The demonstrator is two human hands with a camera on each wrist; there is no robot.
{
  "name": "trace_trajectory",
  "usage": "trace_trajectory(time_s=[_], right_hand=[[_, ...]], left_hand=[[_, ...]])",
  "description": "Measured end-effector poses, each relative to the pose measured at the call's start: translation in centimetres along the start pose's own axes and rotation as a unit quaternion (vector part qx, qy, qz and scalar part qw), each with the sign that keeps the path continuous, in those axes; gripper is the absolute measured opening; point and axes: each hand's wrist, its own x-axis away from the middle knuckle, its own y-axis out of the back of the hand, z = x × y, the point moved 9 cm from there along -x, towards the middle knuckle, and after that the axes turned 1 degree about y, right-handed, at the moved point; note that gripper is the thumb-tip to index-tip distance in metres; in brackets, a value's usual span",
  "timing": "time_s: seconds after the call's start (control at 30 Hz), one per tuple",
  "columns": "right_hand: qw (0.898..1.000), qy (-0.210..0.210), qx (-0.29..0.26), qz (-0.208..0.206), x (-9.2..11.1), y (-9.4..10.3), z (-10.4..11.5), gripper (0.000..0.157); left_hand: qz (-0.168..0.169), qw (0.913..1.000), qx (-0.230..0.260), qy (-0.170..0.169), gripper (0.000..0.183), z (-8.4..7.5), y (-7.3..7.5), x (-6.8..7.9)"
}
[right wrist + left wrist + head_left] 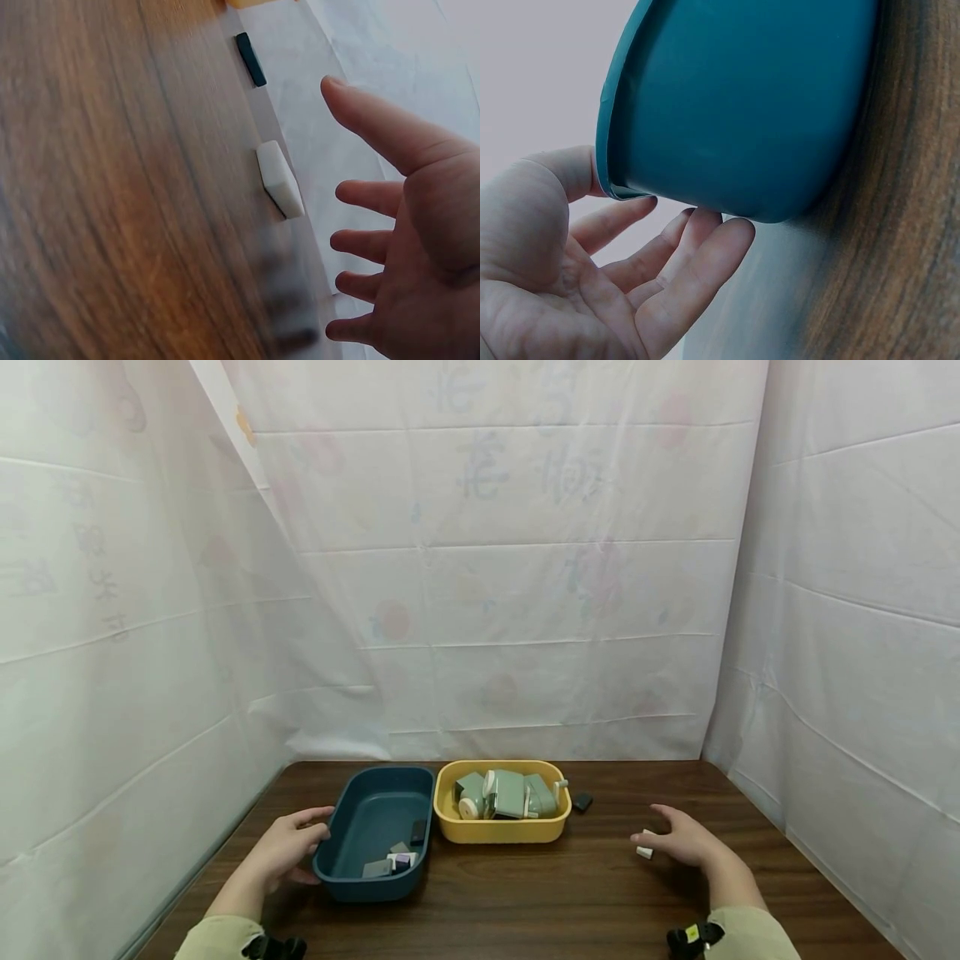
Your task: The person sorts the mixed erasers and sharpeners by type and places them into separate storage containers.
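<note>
At the left side of a dark teal bin (352,889), my left hand (285,852) holds the rim. In the left wrist view the thumb goes behind the rim and the other fingers (697,281) lie along the outer wall. Several small grey, white and dark blocks (377,868) lie at the bin's near right end. On the right, my right hand (686,839) hovers with spread fingers over a small white block (279,180) on the table. The right wrist view shows a gap between these fingers and the block.
A yellow bin (498,832) beside the teal one holds pale green pieces (510,793), one white part jutting past its right rim. A small dark block (582,802) lies just right of it. White sheets (525,610) hang behind and along both sides of the brown table (525,902).
</note>
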Motion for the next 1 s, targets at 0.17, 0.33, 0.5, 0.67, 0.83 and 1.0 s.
trace_trajectory(time_s=[0.17, 0.33, 0.5, 0.67, 0.83, 1.0], right_hand=[[1.0, -0.004, -0.007, 0.004, 0.1, -0.1, -0.4, 0.094], [1.0, -0.01, -0.001, 0.004, 0.0, -0.2, -0.6, 0.095], [1.0, 0.001, 0.005, 0.006, -0.1, -0.3, -0.6, 0.094], [1.0, 0.002, 0.006, 0.016, 0.0, -0.6, -0.9, 0.091], [1.0, -0.01, 0.008, 0.022, 0.1, -0.8, -1.5, 0.091], [1.0, -0.01, 0.009, 0.022, 0.0, -0.9, -1.6, 0.09]], left_hand=[[-0.001, 1.0, -0.002, 0.0, 0.059, 0.0, 0.0, 0.0], [0.0, 1.0, 0.002, 0.0, 0.059, 0.1, 0.1, 0.0], [-0.001, 1.0, 0.004, 0.002, 0.06, 0.2, 0.2, 0.0], [-0.001, 1.0, 0.004, 0.002, 0.06, 0.2, 0.1, 0.0], [0.0, 1.0, 0.001, 0.002, 0.06, 0.2, 0.1, 0.0], [0.0, 1.0, 0.001, 0.004, 0.06, 0.1, 0.0, 0.0]])
